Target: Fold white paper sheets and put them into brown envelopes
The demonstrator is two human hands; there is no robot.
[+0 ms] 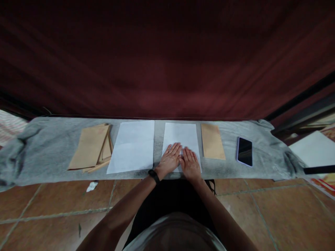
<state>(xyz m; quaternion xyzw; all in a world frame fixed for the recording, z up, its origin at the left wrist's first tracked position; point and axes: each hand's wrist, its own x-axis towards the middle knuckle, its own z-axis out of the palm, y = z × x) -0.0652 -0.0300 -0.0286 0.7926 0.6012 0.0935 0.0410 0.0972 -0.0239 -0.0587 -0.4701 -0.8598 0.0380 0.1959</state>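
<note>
A white sheet of paper (181, 134) lies on the grey cloth in front of me. My left hand (170, 158) rests flat on its lower left part, fingers stretched out and pointing up and to the right. Flat on the lower right part is my right hand (190, 164), its fingers extended, close beside the left one. Neither hand grips anything. Left of this sheet lie more white sheets (133, 146), slightly uneven at the edges. A single brown envelope (212, 141) is just right of the sheet under my hands.
Several brown envelopes (89, 146) are piled loosely at the left of the grey cloth (49, 150). A phone (244, 151) lies at the right. Behind hangs a dark red curtain (167, 69). A white scrap (91, 186) is on the tiled floor.
</note>
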